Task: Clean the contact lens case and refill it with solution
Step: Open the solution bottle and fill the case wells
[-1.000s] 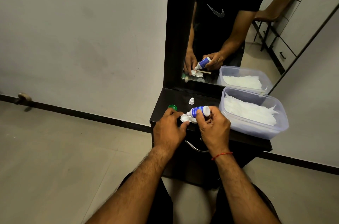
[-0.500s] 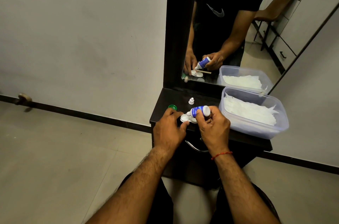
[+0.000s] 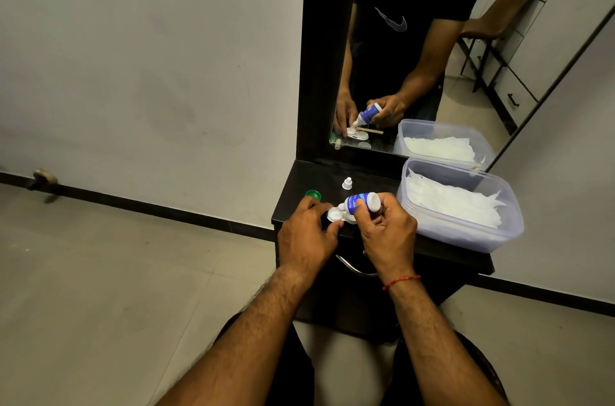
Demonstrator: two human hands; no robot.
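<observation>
While the contact lens case (image 3: 333, 214) is sitting at the front edge of the dark worktop (image 3: 372, 177), you are tipping the solution bottle (image 3: 361, 201) nozzle-down over its open white well. Compared with a moment ago, almost nothing is shifting: the bottle is staying at the same tilt over the same well, which suggests the refill is under way, though no liquid is showing. Your right hand (image 3: 387, 232) is closing around the bottle's body, thumb and fingers pinching it, wrist raised. Your left hand (image 3: 307, 234) is resting palm down, fingertips bracing the case. Just beyond are lying a green lid (image 3: 313, 195) and the bottle's small white cap (image 3: 347, 183); to the right is sitting a clear tub (image 3: 466, 232) of white tissues.
</observation>
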